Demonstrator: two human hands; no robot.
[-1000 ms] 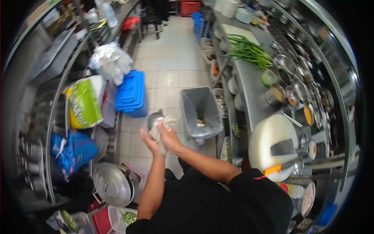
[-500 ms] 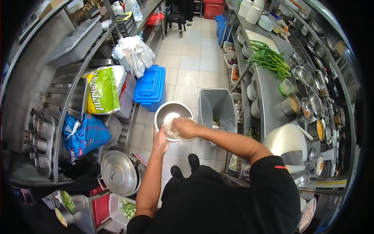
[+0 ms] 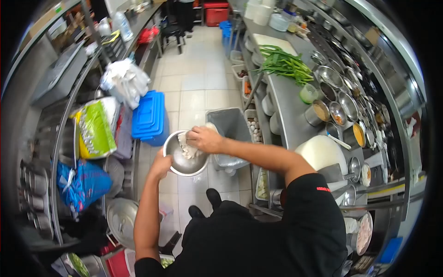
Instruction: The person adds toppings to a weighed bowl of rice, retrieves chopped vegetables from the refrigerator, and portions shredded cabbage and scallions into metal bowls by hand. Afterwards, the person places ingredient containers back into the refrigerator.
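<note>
A round metal bowl (image 3: 189, 167) is held over the floor in front of me. My left hand (image 3: 160, 165) grips its left rim, the fingers closed on the edge. Inside the bowl's upper right part, my right hand (image 3: 206, 139) is closed on a pale, crumpled cloth (image 3: 188, 148), which hangs against the inner wall. Just beyond my right hand stands a grey bin (image 3: 226, 121) with a plastic liner. The blue lidded box (image 3: 150, 117) is to the left of the bowl.
Green stalks (image 3: 286, 64) lie on the right steel counter (image 3: 288, 104), near pots and a round white board (image 3: 323, 154). On the left are a blue bag (image 3: 87, 184) and a large metal lid (image 3: 122, 221). A person (image 3: 186, 16) stands far back.
The view has shifted. The bowl, tilted and mostly hidden a second ago, now shows its inside. My left hand has moved to its left rim, and my right hand holds the cloth higher.
</note>
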